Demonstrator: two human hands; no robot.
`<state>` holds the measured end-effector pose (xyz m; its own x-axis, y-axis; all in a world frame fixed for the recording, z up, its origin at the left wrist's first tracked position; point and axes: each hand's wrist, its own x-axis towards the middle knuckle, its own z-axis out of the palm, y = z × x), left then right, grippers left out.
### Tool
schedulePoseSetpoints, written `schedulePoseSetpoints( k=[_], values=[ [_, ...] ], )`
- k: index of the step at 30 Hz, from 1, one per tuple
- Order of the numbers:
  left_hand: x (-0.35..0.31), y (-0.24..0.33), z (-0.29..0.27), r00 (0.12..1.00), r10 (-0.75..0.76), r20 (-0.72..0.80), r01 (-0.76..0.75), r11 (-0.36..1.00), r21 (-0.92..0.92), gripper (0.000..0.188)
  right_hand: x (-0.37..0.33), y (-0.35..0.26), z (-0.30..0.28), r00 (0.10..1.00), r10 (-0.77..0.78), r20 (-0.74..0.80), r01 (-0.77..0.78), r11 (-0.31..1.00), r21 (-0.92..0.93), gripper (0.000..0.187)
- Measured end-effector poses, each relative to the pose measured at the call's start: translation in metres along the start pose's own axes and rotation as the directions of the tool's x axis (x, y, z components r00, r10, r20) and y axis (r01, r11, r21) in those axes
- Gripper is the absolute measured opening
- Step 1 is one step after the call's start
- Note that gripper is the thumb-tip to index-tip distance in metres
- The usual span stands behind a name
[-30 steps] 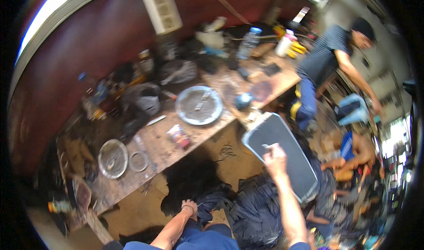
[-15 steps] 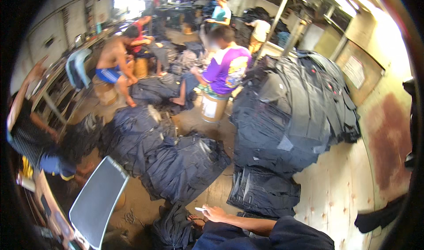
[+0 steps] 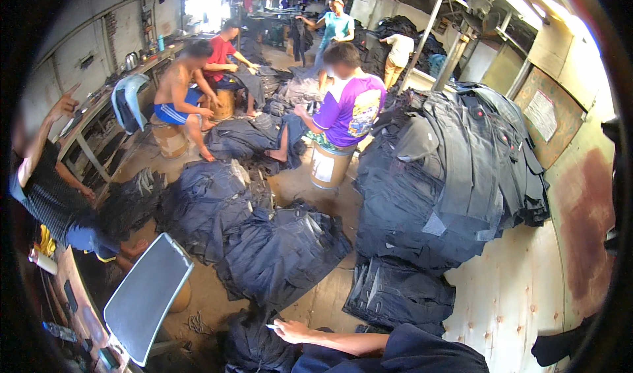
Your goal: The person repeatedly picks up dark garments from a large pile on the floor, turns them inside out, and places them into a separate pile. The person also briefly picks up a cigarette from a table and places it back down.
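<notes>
My right hand (image 3: 290, 331) is low in the picture, its forearm coming in from a dark blue sleeve at the lower right. Its fingers are closed on a small white stick (image 3: 271, 326), whose exact kind I cannot make out. Just below and left of the hand lies a bundle of dark cloth (image 3: 254, 350). Folded dark trousers (image 3: 402, 294) are stacked to the right, beyond my forearm. Ahead of the hand spreads a heap of dark jeans (image 3: 277, 254). My left hand is out of sight.
A large garment pile (image 3: 442, 169) rises at the right. A grey panel chair (image 3: 148, 300) stands at the lower left beside a wooden table (image 3: 79, 300). Several people sit or stand around, one in a purple shirt (image 3: 353, 106) on a round drum (image 3: 330, 165).
My right hand has shifted left and slightly down with the white stick. The person in turquoise now holds out a dark garment, and the one in red sits more upright. The view has shifted slightly.
</notes>
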<state>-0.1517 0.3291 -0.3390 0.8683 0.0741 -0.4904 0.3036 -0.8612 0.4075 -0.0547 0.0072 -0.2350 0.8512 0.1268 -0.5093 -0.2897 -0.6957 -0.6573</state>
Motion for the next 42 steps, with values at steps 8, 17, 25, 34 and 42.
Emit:
schedulePoseSetpoints(
  k=[8,17,25,34,42],
  values=[
    [-0.024,0.017,0.018,0.995,0.051,-0.089,-0.054,0.998,-0.041,0.05,0.004,-0.038,0.043,0.973,-0.097,0.21,0.079,0.993,0.092,0.024],
    [-0.033,-0.01,0.024,0.987,0.059,0.152,-0.051,0.997,-0.057,0.055,-0.013,-0.055,0.081,0.975,-0.189,0.114,0.172,0.974,0.147,0.025],
    [-0.041,-0.039,0.042,0.894,-0.163,0.418,0.208,0.976,-0.064,0.063,0.02,-0.266,0.047,0.634,-0.758,-0.153,0.755,0.65,-0.092,0.035],
    [-0.078,-0.062,0.013,0.866,-0.283,0.413,0.386,0.903,-0.19,0.052,0.17,-0.479,0.165,0.399,-0.91,-0.112,0.796,0.405,-0.451,0.014],
    [-0.073,-0.091,0.017,0.848,-0.384,0.365,0.486,0.838,-0.249,0.051,0.181,-0.439,0.164,0.475,-0.876,-0.087,0.686,0.43,-0.588,0.05]
  ],
)
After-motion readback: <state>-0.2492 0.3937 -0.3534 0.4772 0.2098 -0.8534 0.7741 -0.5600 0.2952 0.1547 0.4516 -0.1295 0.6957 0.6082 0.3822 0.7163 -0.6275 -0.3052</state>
